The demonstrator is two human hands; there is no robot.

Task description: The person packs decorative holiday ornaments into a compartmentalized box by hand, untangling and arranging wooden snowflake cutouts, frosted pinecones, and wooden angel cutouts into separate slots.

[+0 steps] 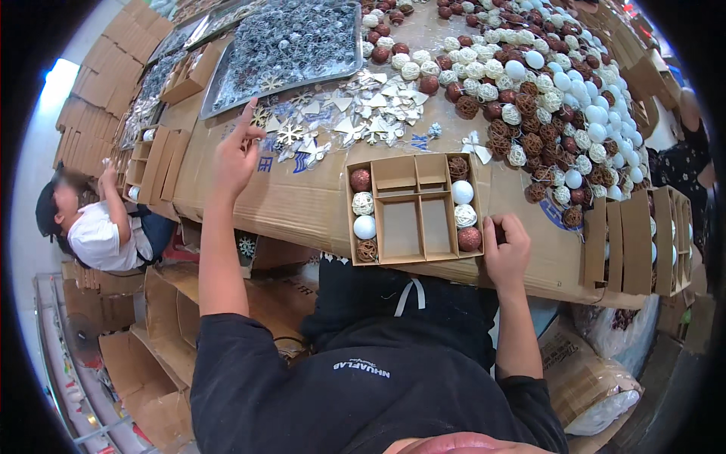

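Observation:
A divided cardboard box (399,227) rests at the near table edge in front of me. Red glitter, white and woven rattan balls line its left and right columns; bare cardboard shows in its middle compartments. At the box's right side, my right hand (508,251) has its fingers curled and its thumb along the wall, gripping it. My left hand (238,157) is raised over the table to the left, index finger stretched out and the others partly bent, with nothing visible in it. Closest to it are wooden snowflakes (290,134), beside a pile of white cut-out ornaments (382,106).
A metal tray (281,85) of grey-silver small pieces lies at the far left. Red, white and brown balls (529,113) are heaped at the right. Filled divided boxes (639,242) stand at the right table edge. Another person (106,219) works at the left.

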